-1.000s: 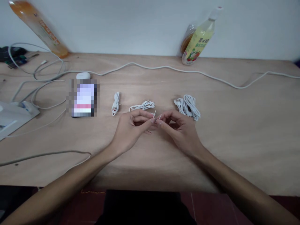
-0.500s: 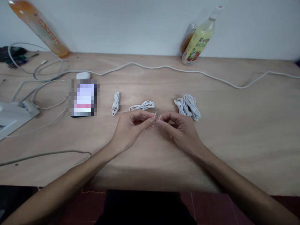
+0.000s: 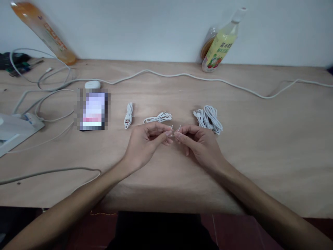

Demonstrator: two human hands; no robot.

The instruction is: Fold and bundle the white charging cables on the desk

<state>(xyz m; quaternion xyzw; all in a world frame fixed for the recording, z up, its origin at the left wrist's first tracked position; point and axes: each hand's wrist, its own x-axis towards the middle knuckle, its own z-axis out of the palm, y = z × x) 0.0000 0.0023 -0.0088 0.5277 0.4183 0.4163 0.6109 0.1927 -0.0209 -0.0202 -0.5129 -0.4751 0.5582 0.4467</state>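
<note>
Between my two hands is a short, thin white twist tie (image 3: 173, 135), with its ends sticking up from my fingertips. My left hand (image 3: 142, 146) pinches one side of it between thumb and forefinger. On the other side, the thumb and forefinger of my right hand (image 3: 204, 147) are closed on it too. Just beyond my left fingers lies a coiled white cable (image 3: 158, 117). Farther left is a bundled white USB cable (image 3: 128, 116) with its plug showing. Behind my right hand sits a pile of coiled white cables (image 3: 212, 118), partly hidden by that hand.
A phone (image 3: 92, 107) with a blurred screen lies left, below a white earbud case (image 3: 92, 84). A long white cord (image 3: 182, 74) crosses the back of the table. An orange bottle (image 3: 49, 38) and a yellow-labelled bottle (image 3: 221, 43) stand by the wall. A power strip (image 3: 15, 128) is far left.
The right end of the twist tie has moved slightly right and stands up more from my right fingertips. My right hand's lower fingers have shifted a little. The cables have not moved.
</note>
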